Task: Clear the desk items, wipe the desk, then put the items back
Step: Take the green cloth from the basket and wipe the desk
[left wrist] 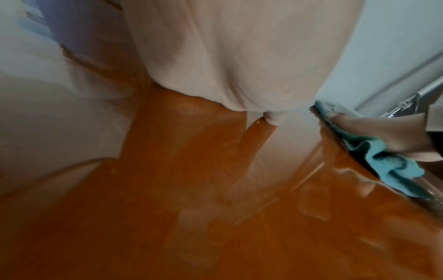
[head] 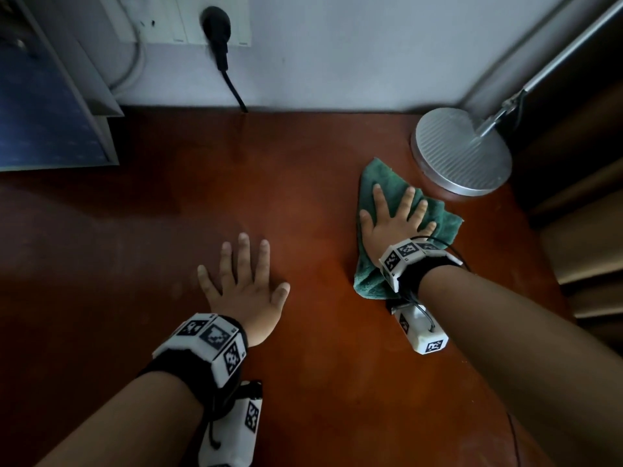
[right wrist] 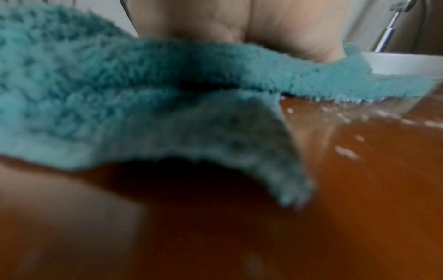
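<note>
The right hand (head: pixel 394 224) lay flat on a green cloth (head: pixel 382 176), fingers spread and straight, pressing it onto the brown counter (head: pixel 269 183). The cloth sat at the counter's right rear, its far corner just beside the round metal lamp base (head: pixel 462 150); whether the two touched was hard to tell. Part of the cloth bunched up under the wrist. The right wrist view showed a folded edge lifted off the wood, with pale specks on the surface near it.

The left hand (head: pixel 244 288) rested palm down directly on the counter, fingers splayed, holding nothing, well apart from the cloth.

The lamp arm (head: pixel 556 59) slanted up toward the right. On the wall behind, a black plug (head: pixel 217 28) sat in a white socket (head: pixel 168 25), its cord dropping behind the counter's back edge. A blue framed panel (head: pixel 40 123) stood at the left rear.
</note>
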